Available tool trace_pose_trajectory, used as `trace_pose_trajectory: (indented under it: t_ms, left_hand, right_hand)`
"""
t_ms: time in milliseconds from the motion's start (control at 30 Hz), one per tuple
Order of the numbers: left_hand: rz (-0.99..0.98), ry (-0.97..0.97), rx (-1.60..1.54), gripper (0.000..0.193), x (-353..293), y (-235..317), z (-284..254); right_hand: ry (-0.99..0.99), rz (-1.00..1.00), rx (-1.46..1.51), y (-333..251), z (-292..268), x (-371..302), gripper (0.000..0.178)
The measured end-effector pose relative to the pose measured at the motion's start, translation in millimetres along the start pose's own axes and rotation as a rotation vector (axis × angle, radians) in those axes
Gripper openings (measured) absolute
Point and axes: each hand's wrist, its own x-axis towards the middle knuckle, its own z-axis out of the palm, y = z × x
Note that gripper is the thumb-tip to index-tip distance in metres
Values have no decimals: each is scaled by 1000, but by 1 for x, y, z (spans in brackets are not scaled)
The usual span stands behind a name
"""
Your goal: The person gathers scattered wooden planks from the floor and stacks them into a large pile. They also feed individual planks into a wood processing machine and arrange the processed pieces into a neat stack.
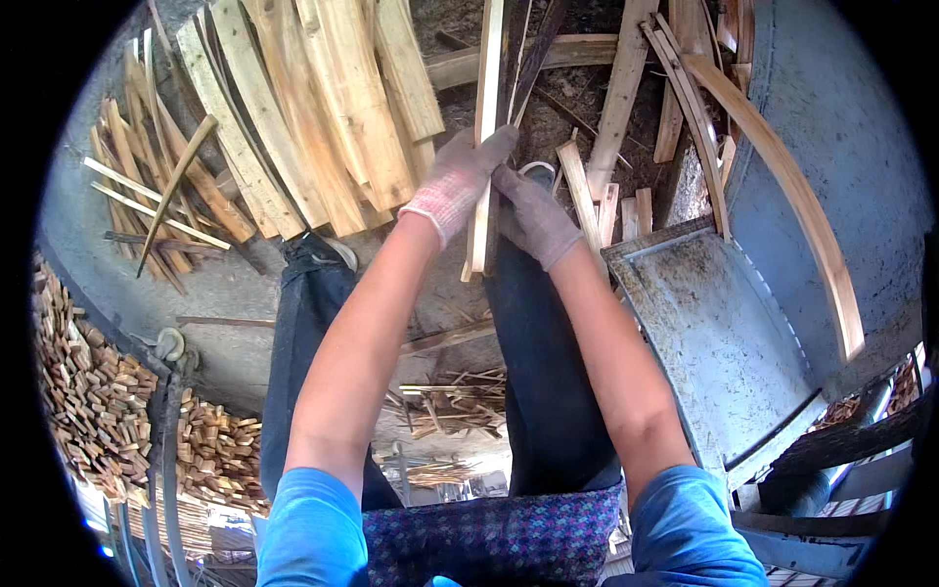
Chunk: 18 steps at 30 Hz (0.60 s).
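Long, narrow wooden strips (488, 78) stand almost lengthwise before me, their lower ends between my knees. My left hand (462, 178), in a pale knit glove with a pinkish cuff, is closed round them. Against their right side, slightly lower, my gloved right hand (538, 217) is closed too, its fingertips meeting the left hand; part of its grip is hidden. Darker strips (536, 64) rise just beyond the hands. To the left lies a row of wide pale boards (337, 108).
Thin offcuts (161, 186) lie loosely at far left. Stacked wood pieces (93, 391) fill the lower left. On the right are a grey metal chute (724, 323) and a long curved strip (797, 186) leaning on a metal wall. Short scraps (455, 401) lie under my legs.
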Motion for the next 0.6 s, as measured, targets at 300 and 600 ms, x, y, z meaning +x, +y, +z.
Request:
trace_pose_trajectory:
  t_ms: [300, 600]
  left_hand:
    - [83, 366, 436, 93, -52, 47, -30]
    - [52, 118, -323, 42, -84, 15, -13]
  right_hand:
    - [117, -56, -622, -8, 9, -62, 34]
    - [105, -65, -1230, 3, 71, -134, 56]
